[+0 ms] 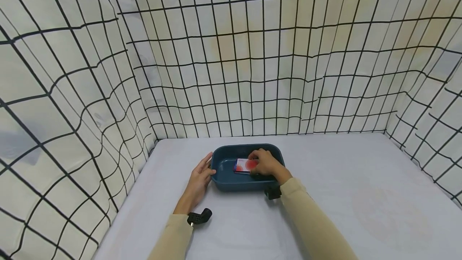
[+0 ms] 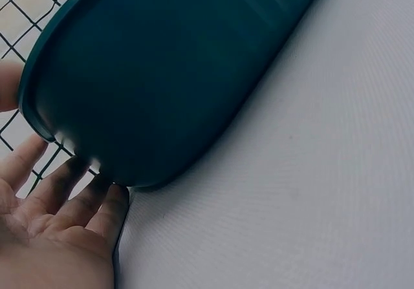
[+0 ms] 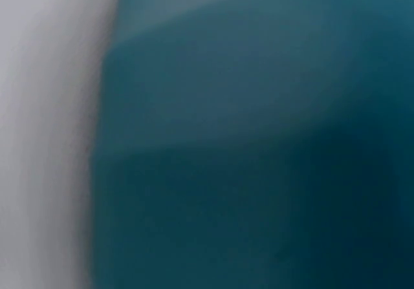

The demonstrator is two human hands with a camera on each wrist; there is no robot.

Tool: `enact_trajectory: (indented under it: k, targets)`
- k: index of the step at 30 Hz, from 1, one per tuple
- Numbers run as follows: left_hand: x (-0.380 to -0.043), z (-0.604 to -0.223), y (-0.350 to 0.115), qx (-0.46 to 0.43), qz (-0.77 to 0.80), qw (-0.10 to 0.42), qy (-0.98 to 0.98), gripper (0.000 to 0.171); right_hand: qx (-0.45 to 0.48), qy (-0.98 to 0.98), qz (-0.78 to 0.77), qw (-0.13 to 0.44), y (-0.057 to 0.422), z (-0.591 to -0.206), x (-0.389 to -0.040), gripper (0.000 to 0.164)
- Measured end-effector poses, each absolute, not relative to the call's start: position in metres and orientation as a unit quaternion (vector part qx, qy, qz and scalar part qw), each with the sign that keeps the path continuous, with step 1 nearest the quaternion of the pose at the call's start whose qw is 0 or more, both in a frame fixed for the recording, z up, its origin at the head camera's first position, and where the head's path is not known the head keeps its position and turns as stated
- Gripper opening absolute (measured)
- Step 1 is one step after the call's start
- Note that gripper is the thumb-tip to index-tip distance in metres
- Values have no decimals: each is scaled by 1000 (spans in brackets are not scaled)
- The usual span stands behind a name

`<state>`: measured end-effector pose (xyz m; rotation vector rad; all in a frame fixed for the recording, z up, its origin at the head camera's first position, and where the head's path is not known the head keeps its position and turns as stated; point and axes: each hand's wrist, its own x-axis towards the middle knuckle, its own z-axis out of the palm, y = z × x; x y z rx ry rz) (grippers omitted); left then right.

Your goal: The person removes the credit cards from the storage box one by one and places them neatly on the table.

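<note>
A dark teal plastic basin (image 1: 231,186) stands on the white-covered table. Inside it lies a small flat white packet with red circles (image 1: 242,165), a blue edge showing at its left. My right hand (image 1: 266,163) reaches into the basin with curled fingers, thumb and fingers at opposite edges of the packet, covering its right end. At the basin's left end is my left hand (image 1: 199,177), fingers spread along the outside and thumb at the rim. In the left wrist view, fingertips (image 2: 116,195) touch the outer wall. The right wrist view is filled by blurred teal wall (image 3: 213,192).
White cloth covers the table (image 1: 361,196) around the basin. Black netting (image 1: 263,79) over pale sheeting rises behind the table and along both sides. A black wrist camera (image 1: 200,216) sits at the left cuff, another (image 1: 272,192) close to the basin's front wall.
</note>
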<state>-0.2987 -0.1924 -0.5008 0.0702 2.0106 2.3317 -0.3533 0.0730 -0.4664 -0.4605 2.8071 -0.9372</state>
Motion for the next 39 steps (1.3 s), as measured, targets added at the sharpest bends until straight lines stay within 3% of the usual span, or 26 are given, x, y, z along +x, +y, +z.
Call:
enact_trajectory:
  k: [39]
  targets:
    - [-296,-499,-192,40,759,33,649,70,-215,894,-393,10,73,-462,-353,45]
